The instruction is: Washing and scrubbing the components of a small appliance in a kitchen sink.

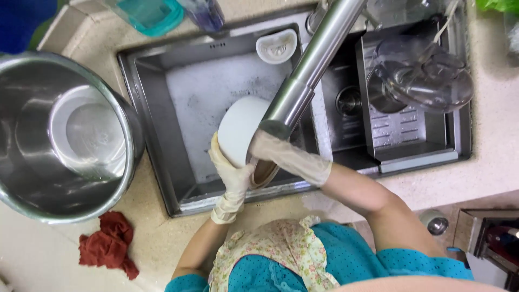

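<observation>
One white bowl (240,130), two gloved hands, left (230,173) and right (286,157). One steel pot (65,138), one red rag (108,243), one faucet (311,65), one clear lid (421,73), one white strainer (277,46), one double sink (157,108).

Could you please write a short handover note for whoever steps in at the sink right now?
Left hand, gloved, grips the rim of the white bowl, held on its side over the foamy sink.
Right hand, gloved, reaches into the bowl's mouth; what it holds, if anything, is hidden.
The tap hangs right above.
Done: a clear jug lies on the drain rack.
Left: the bowl; the big steel pot on the counter, a red cloth beside it.
</observation>
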